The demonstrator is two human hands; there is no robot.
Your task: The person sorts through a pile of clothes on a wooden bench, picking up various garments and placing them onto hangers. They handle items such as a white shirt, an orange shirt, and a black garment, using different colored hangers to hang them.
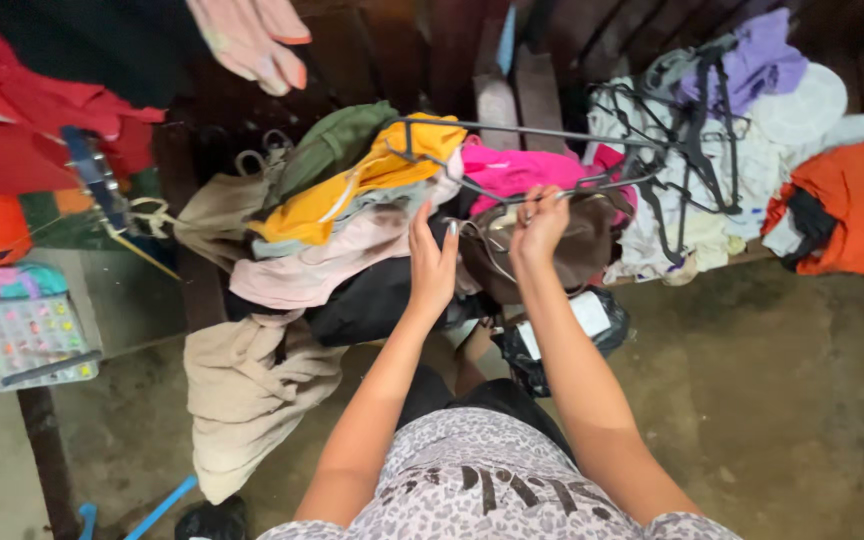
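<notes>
My right hand [539,225] pinches the thin hook of a dark wire hanger [512,135] that lies across a heap of clothes. My left hand [433,262] is raised beside it with fingers straight and apart, palm toward a brown garment [577,245], holding nothing. Under the hanger lie a yellow garment [372,175], a pink one [517,168], a pale pink one [322,262] and an olive one [337,140]. A beige garment [247,385] hangs down from the pile toward the floor.
More dark hangers [687,140] rest on white and purple clothes [762,60] at the right, beside an orange shirt [857,205]. Red cloth [22,120] hangs at the left above a clear bead box [17,345]. A black bag [572,330] sits below the pile. Bare concrete floor [782,400] lies at the right.
</notes>
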